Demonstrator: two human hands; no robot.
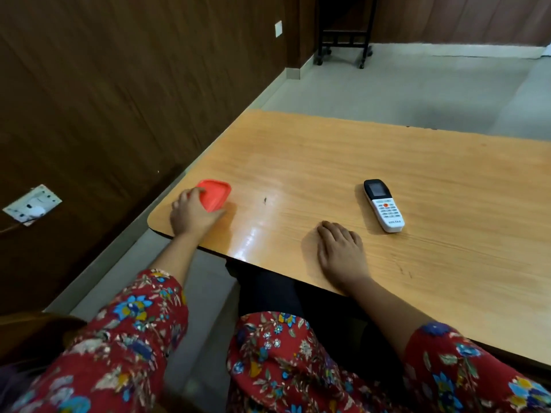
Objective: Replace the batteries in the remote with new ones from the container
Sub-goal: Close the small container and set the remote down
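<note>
A small red container with its red lid on sits near the table's left corner. My left hand is wrapped around its near side, fingers curled on the lid's edge. A white remote with a black screen end lies face up on the table to the right. My right hand rests flat, palm down, on the wood just left of and nearer than the remote, not touching it. No batteries are visible.
The wooden table has a rounded left corner close to the container. A brown panelled wall with a socket runs along the left. A black wheeled stand is on the floor far back.
</note>
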